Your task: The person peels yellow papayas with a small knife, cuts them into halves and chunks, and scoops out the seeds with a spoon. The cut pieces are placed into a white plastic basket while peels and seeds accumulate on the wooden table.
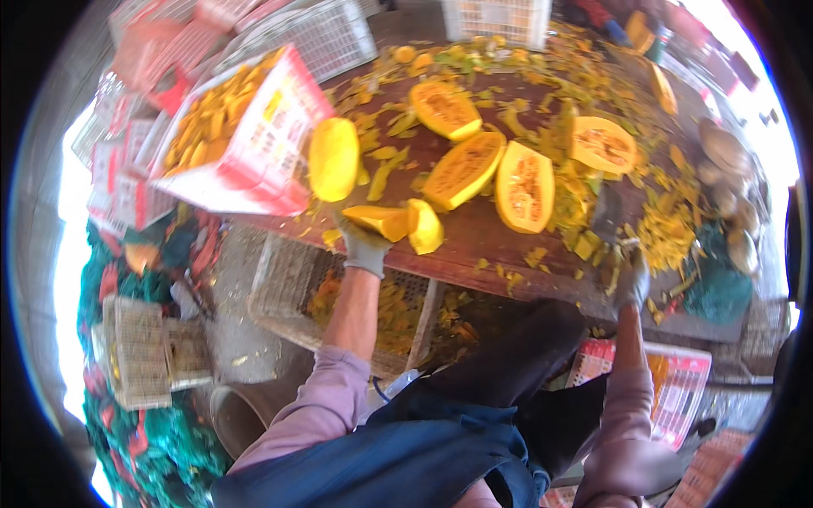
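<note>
My left hand (366,244), in a grey glove, is at the table's front edge, shut on a peeled pumpkin piece (378,219). Against that piece stands another peeled pumpkin piece (425,227). A peeled pumpkin half (334,159) lies cut side down just beyond. Several pumpkin halves with their seeds showing, among them one half (525,187), lie across the middle of the table (470,254). At the right, my gloved right hand (630,276) grips the handle of a wide-bladed knife (608,213), its dark blade pointing away from me among peelings.
A crate of pumpkin pieces (254,149) tilts at the left. Peelings (667,228) cover the right and far parts. Whole pumpkins (727,152) sit at the right edge. Below the table is a bin of peelings (387,311). Another person's hand (616,32) is at the far right.
</note>
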The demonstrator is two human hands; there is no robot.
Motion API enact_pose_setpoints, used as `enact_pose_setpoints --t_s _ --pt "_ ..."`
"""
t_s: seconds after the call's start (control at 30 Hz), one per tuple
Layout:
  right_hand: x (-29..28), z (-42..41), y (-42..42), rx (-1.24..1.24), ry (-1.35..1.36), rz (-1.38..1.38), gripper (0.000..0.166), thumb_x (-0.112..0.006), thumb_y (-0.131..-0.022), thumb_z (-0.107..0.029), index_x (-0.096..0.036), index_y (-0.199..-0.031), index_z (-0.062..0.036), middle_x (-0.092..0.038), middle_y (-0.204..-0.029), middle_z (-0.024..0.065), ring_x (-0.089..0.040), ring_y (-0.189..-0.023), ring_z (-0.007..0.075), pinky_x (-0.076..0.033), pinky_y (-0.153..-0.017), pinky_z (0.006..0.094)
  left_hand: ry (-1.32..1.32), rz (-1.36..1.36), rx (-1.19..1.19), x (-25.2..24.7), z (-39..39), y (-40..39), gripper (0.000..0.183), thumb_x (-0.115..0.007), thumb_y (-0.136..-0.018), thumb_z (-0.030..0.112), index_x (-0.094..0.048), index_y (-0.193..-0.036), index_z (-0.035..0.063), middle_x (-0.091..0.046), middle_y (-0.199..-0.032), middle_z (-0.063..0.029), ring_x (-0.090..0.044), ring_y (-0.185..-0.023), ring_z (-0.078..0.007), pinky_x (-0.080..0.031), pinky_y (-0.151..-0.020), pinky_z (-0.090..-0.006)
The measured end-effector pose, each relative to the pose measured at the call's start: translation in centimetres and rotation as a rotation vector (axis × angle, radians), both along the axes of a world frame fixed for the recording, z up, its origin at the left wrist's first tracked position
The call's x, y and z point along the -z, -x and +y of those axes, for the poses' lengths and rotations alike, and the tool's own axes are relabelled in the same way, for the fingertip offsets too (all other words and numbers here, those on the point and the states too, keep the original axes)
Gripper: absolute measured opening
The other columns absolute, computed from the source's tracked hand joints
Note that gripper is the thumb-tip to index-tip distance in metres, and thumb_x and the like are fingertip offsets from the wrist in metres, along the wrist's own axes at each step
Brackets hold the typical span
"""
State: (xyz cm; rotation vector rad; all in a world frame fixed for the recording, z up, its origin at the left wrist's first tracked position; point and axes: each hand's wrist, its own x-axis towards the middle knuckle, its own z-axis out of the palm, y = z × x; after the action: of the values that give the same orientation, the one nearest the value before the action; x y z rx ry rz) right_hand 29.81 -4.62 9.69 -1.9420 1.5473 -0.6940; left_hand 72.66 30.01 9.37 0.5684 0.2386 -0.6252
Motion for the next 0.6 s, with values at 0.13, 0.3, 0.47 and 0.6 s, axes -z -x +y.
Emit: enact_pose_setpoints --t_s 0.13,0.3,0.47,0.6 --pt "1.6 0.9 4.6 -0.019 0.245 0.604 0.044 -0.061 -0.084 -0.017 -0.059 -0.128 -0.0123 -0.063 -0.119 0.0196 -0.061 -0.105 0.0392 -0.049 -0.086 0.0496 0.101 0.037 -0.058 -1.2 1.1 0.1 0.076 -0.059 -0.076 0.077 -0.059 -0.122 0.0165 -0.064 -0.119 -0.0094 -0.060 -0.107 -0.0366 -0.048 -0.094 -0.0603" --pt "2.1 -0.5 6.9 0.044 0.281 0.634 0.047 -0.067 -0.085 -0.030 -0.059 -0.128 -0.0145 -0.059 -0.120 0.0207 -0.063 -0.100 0.0403 -0.050 -0.081 0.0486 0.163 -0.181 0.004 -4.2 3.4 -0.2 0.060 -0.063 -0.084 0.061 -0.060 -0.122 0.0147 -0.067 -0.113 -0.0072 -0.062 -0.106 -0.0340 -0.050 -0.092 -0.0585" --pt "1.7 -2.5 8.3 -0.048 0.263 0.626 0.043 -0.069 -0.082 -0.023 -0.060 -0.122 -0.0106 -0.060 -0.116 0.0220 -0.062 -0.100 0.0420 -0.050 -0.082 0.0490 0.215 -0.301 0.191 -7.9 5.3 1.3 0.066 -0.067 -0.084 0.054 -0.059 -0.125 0.0026 -0.065 -0.118 -0.0183 -0.062 -0.108 -0.0364 -0.046 -0.100 -0.0571" --pt "1.8 -2.3 8.7 0.063 0.239 0.669 0.039 -0.068 -0.083 -0.023 -0.061 -0.119 -0.0098 -0.061 -0.116 0.0211 -0.062 -0.099 0.0417 -0.050 -0.080 0.0489 0.243 -0.376 0.307 -8.5 6.3 1.8 0.061 -0.066 -0.089 0.050 -0.058 -0.128 0.0035 -0.065 -0.118 -0.0162 -0.062 -0.108 -0.0319 -0.047 -0.101 -0.0519"
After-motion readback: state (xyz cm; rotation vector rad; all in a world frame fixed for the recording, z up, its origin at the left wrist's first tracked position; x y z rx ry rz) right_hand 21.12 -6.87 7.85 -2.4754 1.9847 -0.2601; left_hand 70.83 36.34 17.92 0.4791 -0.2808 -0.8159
